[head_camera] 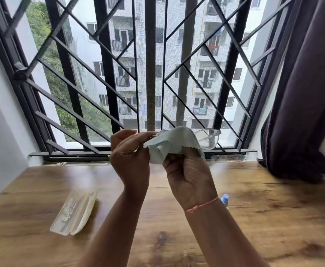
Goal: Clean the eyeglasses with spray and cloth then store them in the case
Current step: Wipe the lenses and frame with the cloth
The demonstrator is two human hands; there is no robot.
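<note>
I hold clear-framed eyeglasses point(207, 138) up in front of the window, above the wooden table point(273, 218). My left hand point(128, 158) pinches their left end. My right hand point(188, 176) presses a pale green cloth point(175, 144) over the left lens, which is hidden under it. The right lens sticks out bare to the right of the cloth. A translucent cream case point(75, 212) lies open on the table at the left. The spray bottle's blue cap point(224, 200) shows just behind my right wrist; the bottle itself is mostly hidden.
A black barred window point(150, 74) stands right behind the table's far edge. A dark curtain point(308, 112) hangs at the right, reaching the tabletop's corner. A white wall closes the left side.
</note>
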